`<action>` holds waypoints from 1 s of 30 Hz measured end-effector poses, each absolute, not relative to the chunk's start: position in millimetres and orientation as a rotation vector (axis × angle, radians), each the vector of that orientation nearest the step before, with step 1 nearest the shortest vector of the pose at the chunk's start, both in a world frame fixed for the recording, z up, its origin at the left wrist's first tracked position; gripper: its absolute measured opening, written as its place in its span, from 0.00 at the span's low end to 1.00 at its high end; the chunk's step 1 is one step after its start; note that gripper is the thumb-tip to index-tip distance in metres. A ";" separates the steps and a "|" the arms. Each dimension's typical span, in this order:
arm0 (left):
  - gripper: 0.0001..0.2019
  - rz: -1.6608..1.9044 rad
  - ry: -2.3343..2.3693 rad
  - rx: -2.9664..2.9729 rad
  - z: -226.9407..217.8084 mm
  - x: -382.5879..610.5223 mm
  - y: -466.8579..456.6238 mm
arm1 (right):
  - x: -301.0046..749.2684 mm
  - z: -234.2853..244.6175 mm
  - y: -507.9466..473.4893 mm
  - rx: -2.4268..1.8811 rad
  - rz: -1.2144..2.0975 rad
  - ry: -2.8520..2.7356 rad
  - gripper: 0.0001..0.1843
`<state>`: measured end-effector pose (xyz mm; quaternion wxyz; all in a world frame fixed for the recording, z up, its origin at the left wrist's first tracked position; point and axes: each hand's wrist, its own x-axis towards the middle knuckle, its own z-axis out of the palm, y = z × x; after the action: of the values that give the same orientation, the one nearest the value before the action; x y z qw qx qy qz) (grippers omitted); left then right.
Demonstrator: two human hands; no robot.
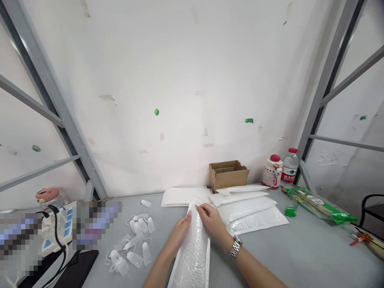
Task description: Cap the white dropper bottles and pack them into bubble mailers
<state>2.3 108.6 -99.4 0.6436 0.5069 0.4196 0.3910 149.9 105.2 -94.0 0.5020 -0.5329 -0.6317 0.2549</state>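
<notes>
Currently my left hand (181, 230) is pinching the left edge of a white padded mailer (193, 254), its thumb lying on top, while my right hand (213, 219) is pinching the far end. The mailer is stretching from my fingers toward me and running out of view. Just to the right, more mailers (252, 211) are lying fanned, a cardboard box (229, 181) standing behind them. To the left, small white looped pieces (135, 259) are lying scattered on the grey table (300, 256).

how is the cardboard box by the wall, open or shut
Open: the cardboard box has an uncovered top, showing its inner walls.
</notes>
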 end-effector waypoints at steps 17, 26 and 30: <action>0.33 1.202 1.045 0.995 -98.5 8.6 102.8 | 126.3 -88.5 89.2 -1.038 1.079 -1.269 0.24; 0.30 0.947 0.890 0.954 -82.6 3.2 99.4 | 152.2 -77.4 108.7 -1.054 1.053 -1.080 0.25; 0.29 0.813 0.898 1.057 -81.7 1.9 97.3 | 162.4 -71.0 109.7 -1.037 1.155 -1.032 0.24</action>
<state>1.9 97.3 -81.7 0.6938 0.4734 0.4023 0.3643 162.4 109.7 -71.0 0.5962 -0.4466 -0.4446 0.4975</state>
